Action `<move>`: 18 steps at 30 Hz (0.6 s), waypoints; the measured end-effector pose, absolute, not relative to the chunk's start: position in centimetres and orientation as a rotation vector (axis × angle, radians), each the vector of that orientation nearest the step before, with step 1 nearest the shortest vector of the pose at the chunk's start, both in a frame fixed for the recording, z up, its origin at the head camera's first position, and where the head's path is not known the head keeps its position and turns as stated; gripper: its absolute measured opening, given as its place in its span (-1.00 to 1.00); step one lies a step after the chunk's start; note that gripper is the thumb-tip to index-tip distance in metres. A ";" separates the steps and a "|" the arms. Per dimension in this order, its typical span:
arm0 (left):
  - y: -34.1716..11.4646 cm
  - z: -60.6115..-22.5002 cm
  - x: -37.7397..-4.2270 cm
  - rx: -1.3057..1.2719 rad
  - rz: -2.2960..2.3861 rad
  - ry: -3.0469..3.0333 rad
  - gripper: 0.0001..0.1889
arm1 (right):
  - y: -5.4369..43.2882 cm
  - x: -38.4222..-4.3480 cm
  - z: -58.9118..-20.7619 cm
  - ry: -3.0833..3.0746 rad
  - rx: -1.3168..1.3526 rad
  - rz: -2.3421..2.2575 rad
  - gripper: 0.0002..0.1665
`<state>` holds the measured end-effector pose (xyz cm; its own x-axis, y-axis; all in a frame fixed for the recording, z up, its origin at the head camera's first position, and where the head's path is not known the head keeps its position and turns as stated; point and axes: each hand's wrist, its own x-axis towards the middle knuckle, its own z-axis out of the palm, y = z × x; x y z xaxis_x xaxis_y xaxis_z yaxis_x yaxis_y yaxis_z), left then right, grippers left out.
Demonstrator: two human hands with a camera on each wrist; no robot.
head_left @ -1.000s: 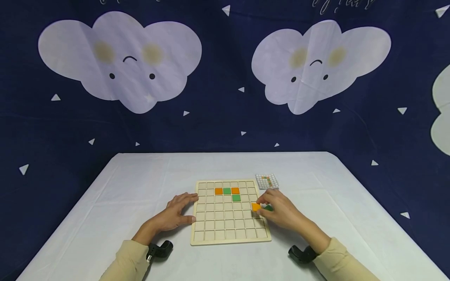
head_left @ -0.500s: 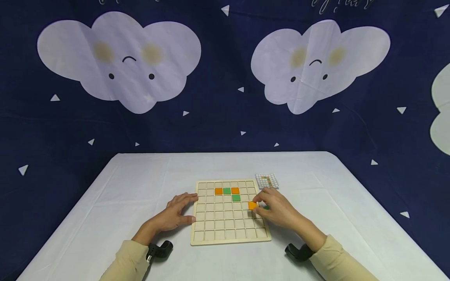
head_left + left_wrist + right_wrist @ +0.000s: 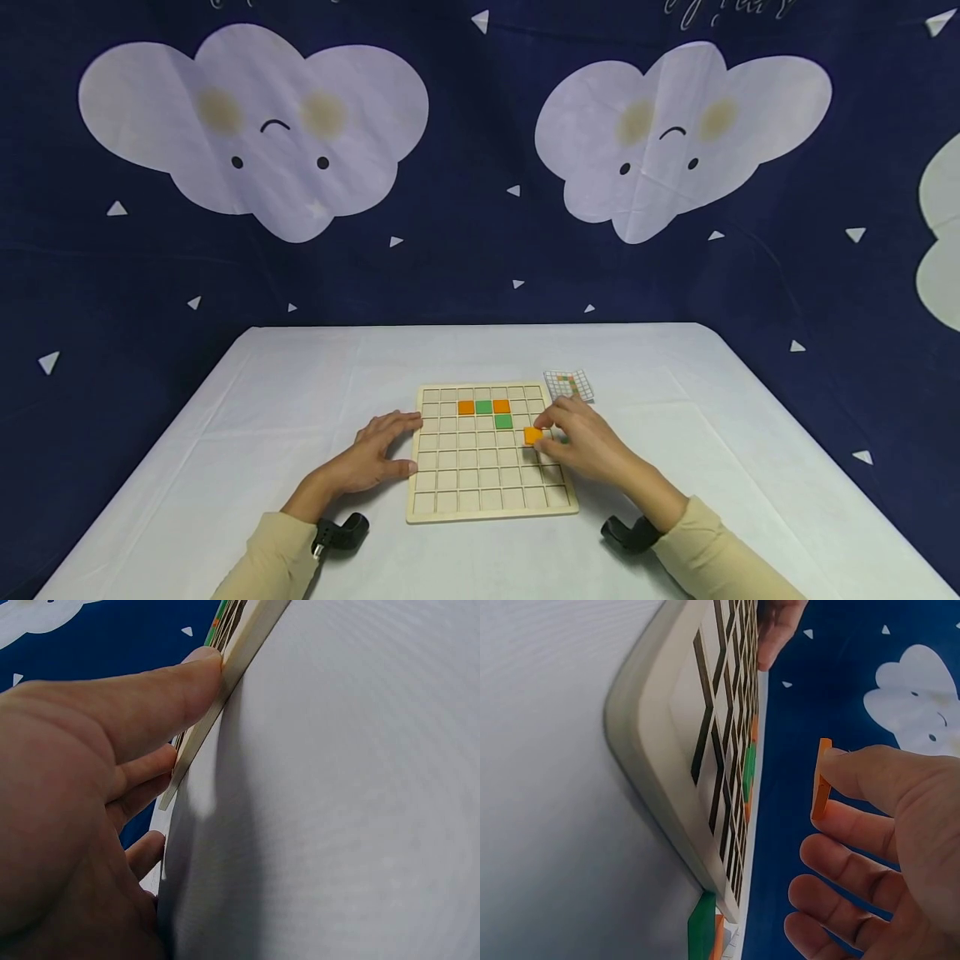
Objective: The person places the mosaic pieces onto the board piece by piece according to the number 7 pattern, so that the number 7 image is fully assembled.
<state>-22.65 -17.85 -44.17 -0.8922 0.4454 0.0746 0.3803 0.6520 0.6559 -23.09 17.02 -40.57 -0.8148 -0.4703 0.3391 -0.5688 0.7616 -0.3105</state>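
My right hand (image 3: 588,442) pinches an orange square tile (image 3: 532,436) between thumb and fingertip, raised over the right side of a wooden grid board (image 3: 468,479). In the right wrist view the tile (image 3: 822,780) appears edge-on, the other fingers loosely bent below it. At the board's left edge rests my left hand (image 3: 367,458), thumb and fingers spread; the left wrist view has its thumb (image 3: 172,694) against the board's side. Set in the grid's upper part are an orange tile (image 3: 467,407), a green tile (image 3: 483,407), another orange tile (image 3: 501,407) and, below that, a green tile (image 3: 503,422).
A small card (image 3: 558,383) printed with a coloured grid lies past the board's upper right corner. Beside the board's right edge, partly hidden by my right hand in the head view, are a loose green tile (image 3: 701,930) and an orange tile (image 3: 718,937). A white cloth (image 3: 315,375) covers the table.
My right hand has carried the pinched orange tile leftward and slightly toward the far side, from the board's right edge to over its grid. My left hand has stayed in place.
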 end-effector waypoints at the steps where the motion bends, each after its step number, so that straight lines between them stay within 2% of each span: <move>1: -17.8 -44.2 -22.7 0.691 1.065 2.770 -0.31 | 17.0 -23.1 -40.6 -2.713 0.819 0.590 -0.77; 18: -17.8 -44.1 -22.6 0.666 1.070 2.762 -0.31 | 16.4 -23.6 -40.7 -2.735 0.810 0.603 -0.76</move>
<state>-22.61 -17.78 -44.08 -0.8985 0.4352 0.0580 0.3607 0.6563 0.6627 -23.64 16.37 -40.67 -0.8219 -0.4684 0.3241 -0.5613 0.7630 -0.3205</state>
